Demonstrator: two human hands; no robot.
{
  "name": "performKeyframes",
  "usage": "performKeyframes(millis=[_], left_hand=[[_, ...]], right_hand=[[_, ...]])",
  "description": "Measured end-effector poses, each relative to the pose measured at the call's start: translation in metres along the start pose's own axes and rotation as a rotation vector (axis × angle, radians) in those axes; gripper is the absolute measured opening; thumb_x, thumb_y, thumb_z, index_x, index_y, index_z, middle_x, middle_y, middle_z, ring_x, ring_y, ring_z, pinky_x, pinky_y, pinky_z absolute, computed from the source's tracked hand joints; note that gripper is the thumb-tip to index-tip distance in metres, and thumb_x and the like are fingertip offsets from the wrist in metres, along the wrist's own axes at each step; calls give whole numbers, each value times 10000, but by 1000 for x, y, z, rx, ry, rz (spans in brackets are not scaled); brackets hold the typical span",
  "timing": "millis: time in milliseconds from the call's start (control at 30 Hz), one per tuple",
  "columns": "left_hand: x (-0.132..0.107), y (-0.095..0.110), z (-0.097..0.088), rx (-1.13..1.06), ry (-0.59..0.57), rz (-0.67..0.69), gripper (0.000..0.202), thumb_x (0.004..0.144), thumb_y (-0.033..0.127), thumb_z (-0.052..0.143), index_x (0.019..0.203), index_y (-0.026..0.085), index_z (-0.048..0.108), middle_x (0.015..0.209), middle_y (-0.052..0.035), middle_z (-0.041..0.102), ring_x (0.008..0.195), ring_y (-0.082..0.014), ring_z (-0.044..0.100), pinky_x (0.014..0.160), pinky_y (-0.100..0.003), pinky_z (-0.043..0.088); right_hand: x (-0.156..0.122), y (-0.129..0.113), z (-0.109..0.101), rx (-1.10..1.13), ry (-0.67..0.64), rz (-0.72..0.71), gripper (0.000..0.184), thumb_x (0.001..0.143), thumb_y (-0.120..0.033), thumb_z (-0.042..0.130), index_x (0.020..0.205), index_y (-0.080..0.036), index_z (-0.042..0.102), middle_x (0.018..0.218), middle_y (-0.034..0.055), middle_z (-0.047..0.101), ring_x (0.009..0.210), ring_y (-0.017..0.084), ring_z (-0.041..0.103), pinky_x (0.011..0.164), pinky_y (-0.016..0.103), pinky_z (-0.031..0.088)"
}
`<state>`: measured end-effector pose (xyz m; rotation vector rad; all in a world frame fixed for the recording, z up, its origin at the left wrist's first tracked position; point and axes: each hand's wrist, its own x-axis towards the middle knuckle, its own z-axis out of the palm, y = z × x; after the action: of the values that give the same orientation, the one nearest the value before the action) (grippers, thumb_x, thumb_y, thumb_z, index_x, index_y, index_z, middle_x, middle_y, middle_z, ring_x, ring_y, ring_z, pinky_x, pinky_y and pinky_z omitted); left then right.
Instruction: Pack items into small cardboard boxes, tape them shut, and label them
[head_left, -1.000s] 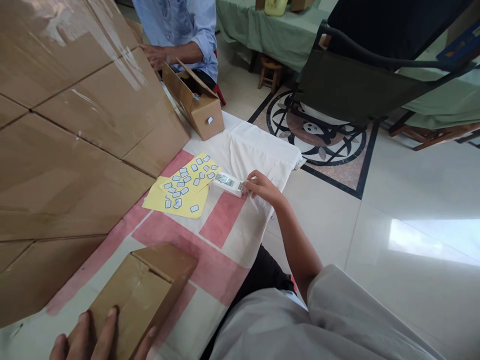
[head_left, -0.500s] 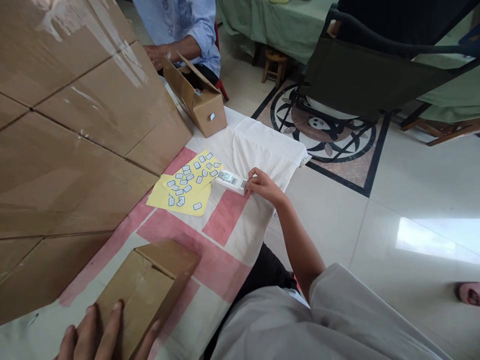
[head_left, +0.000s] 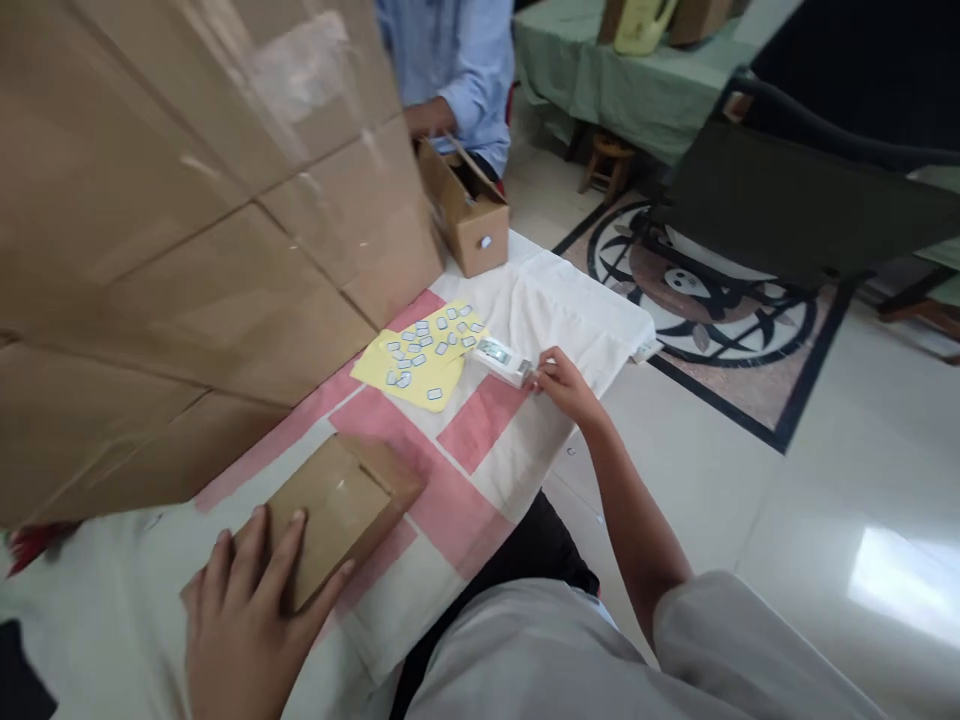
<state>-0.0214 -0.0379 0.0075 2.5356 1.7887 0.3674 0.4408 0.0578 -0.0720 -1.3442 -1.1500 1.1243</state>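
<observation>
My left hand (head_left: pixel 251 600) lies over a closed cardboard box (head_left: pixel 337 510) on the table, its fingers spread across the top and its thumb along the near side. At the right end of a small white case (head_left: pixel 501 360) with a greenish window, my right hand (head_left: pixel 566 385) has thumb and forefinger pinched together. Whatever is between those fingertips is too small to make out. Yellow sheets (head_left: pixel 412 385) with several small blue-edged white labels lie against the left end of the case.
Stacked large cartons (head_left: pixel 247 290) wall off the table's left side. An open cardboard box (head_left: pixel 484 240) with a small white label stands at the far end, a person in a blue shirt (head_left: pixel 480 80) behind it. A dark folding chair (head_left: pixel 795 190) stands right, beyond the tablecloth's edge (head_left: pixel 637 325).
My view has swung, so the table and boxes sit further right, and more of my left hand shows. My right hand stays pinched at the white case's end.
</observation>
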Motion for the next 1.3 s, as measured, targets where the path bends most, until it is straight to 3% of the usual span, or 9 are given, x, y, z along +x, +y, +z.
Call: performKeyframes(millis=[100, 267, 400, 533, 667, 800, 867, 1033, 1300], left_hand=[[7, 17, -4, 84, 126, 2, 726, 906, 423, 704, 1562, 288, 424, 1606, -200, 452, 1544, -490, 267, 1163, -724, 294], [6, 44, -26, -89, 334, 72, 559, 900, 271, 733, 1428, 265, 551, 1441, -152, 607, 1483, -380, 433, 1209, -638, 317], [4, 66, -44, -406, 346, 53, 435, 947, 279, 670, 1374, 242, 592, 1211, -94, 657, 1182, -262, 626, 1034, -466, 514], [3, 73, -49, -506, 377, 3, 322, 881, 220, 766, 1188, 258, 675, 1097, -48, 661, 1062, -220, 618, 944, -407, 525], [-5, 71, -46, -512, 531, 17, 201, 846, 100, 774, 953, 254, 703, 949, -18, 665, 958, -193, 591, 859, -379, 524], [-18, 64, -48, -455, 744, 20, 224, 810, 65, 791, 927, 237, 708, 882, -14, 633, 868, -182, 570, 773, -368, 503], [-23, 54, -54, -488, 770, -39, 212, 816, 64, 782, 914, 237, 711, 907, -15, 629, 885, -182, 582, 796, -373, 497], [-20, 16, -74, -660, 303, -257, 127, 980, 228, 620, 885, 265, 696, 1039, -12, 646, 967, -158, 628, 827, -314, 489], [22, -21, -84, -680, -222, -255, 261, 978, 453, 568, 854, 272, 709, 1257, -29, 637, 1220, -240, 568, 1057, -416, 420]], right_hand=[[-26, -27, 37, 78, -30, -30, 362, 909, -521, 658, 978, -282, 394, 723, -27, 647, 672, 181, 608, 657, 309, 477], [-81, -92, 122, 153, -591, -148, 161, 1030, -360, 546, 1080, -309, 402, 971, 38, 691, 815, 189, 669, 705, 340, 547], [-100, -129, 165, -55, -775, -428, 165, 1045, -171, 449, 1124, -309, 404, 1017, 43, 665, 911, 171, 689, 764, 321, 551], [-107, -138, 185, -213, -749, -694, 216, 1019, -104, 454, 1131, -283, 413, 983, 35, 675, 861, 174, 678, 720, 313, 546], [-111, -135, 197, -320, -721, -728, 184, 1025, -129, 477, 1148, -253, 419, 987, 46, 697, 894, 185, 692, 753, 326, 561], [-96, -137, 201, -561, -332, -701, 261, 967, -267, 627, 1155, -232, 450, 928, 54, 684, 800, 228, 666, 682, 361, 544], [-81, -142, 204, -665, -180, -783, 310, 970, -289, 623, 1237, -214, 484, 1079, 117, 702, 1009, 292, 668, 827, 449, 556], [-55, -139, 222, -975, -498, -910, 483, 1055, -356, 481, 1512, -201, 471, 1594, 102, 497, 1539, 332, 326, 1263, 623, 215], [-54, -115, 238, -1090, -662, -792, 511, 1092, -368, 365, 1558, -184, 464, 1674, 59, 376, 1562, 320, 302, 1270, 600, 241]])
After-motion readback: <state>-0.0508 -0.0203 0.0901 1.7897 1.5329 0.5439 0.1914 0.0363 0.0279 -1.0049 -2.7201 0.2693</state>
